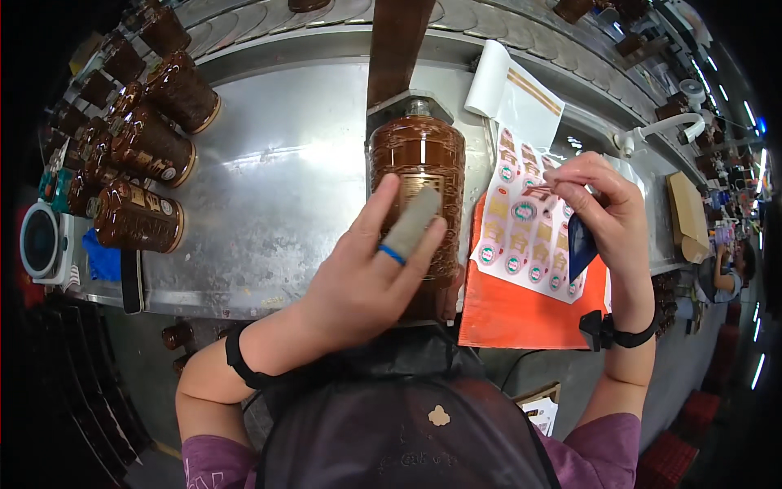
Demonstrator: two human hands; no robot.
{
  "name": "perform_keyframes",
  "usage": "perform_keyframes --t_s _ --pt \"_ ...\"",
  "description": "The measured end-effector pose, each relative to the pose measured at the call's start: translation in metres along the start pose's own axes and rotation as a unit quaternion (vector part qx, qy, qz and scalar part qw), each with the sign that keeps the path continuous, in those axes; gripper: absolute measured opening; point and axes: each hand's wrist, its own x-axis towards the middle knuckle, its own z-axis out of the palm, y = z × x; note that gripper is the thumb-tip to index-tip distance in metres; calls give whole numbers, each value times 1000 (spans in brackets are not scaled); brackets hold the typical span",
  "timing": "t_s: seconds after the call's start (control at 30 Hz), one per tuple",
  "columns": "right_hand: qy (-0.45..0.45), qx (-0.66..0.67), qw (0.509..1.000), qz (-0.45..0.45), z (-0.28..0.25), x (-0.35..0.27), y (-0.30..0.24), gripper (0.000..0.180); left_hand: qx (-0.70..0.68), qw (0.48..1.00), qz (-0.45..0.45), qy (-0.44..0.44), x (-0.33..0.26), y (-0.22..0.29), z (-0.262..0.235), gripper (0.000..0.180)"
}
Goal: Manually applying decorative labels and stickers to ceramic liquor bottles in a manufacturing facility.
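A brown glass bottle (417, 143) with a clear neck lies on the metal bench in front of me, a gold label on its upper side. My left hand (366, 265) rests across it with fingers stretched out, pressing on the label area. One of its fingers wears a grey-beige finger cot (413, 222) with a blue band at the base. Over the sticker sheet (498, 213), my right hand (601, 200) pinches a small reddish sticker (538, 192) between thumb and fingertips. A dark blue flat piece (580, 248) shows beneath that palm; how it is held is hidden.
Several more brown bottles (147, 213) stand on the left of the bench (269, 171). The sticker sheet lies on an orange board (521, 318), its backing curled at the far end. A slatted conveyor (269, 20) runs behind. A cardboard box (687, 216) sits at the right.
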Motion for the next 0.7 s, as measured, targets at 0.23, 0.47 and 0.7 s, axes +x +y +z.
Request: perform_keyframes --t_s 0.23,0.47,0.7 --pt "-18 -8 1000 21 16 -7 -16 16 -174 974 -141 30 -20 -15 12 103" --pt "-49 156 986 13 32 -3 -35 23 -334 910 -224 -101 -20 -26 16 117" --pt "-64 280 949 126 48 10 -41 19 -340 923 -163 -71 4 -38 -2 138"
